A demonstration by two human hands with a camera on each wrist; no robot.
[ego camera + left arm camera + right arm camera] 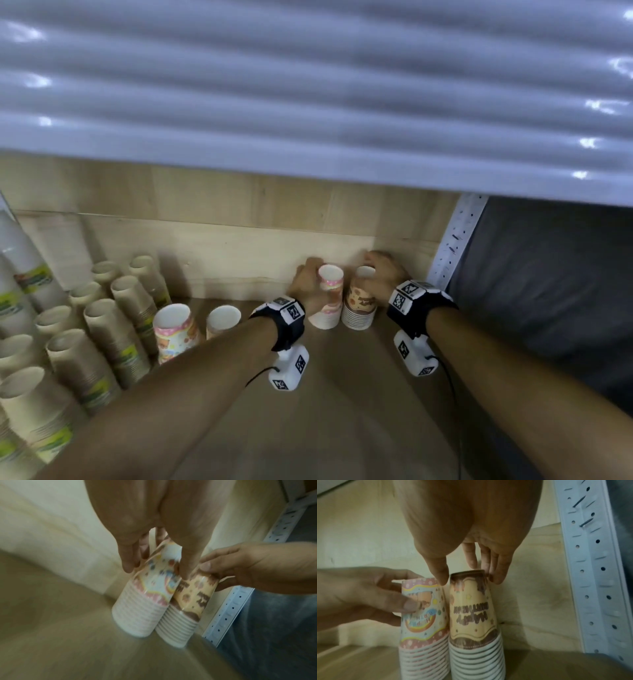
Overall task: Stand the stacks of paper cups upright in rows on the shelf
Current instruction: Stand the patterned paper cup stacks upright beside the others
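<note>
Standing side by side at the back right of the shelf (342, 394), the pink stack (423, 622) sits pinched in the left hand (305, 284), the brown stack (474, 615) in the right hand (383, 274); a careless release could topple either.

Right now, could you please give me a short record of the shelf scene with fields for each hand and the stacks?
left hand: grips pink cup stack near its top
right hand: grips brown cup stack near its top
stacks: both upside down on wooden shelf, side by side, by back wall
left side: plain cup stacks in rows
</note>
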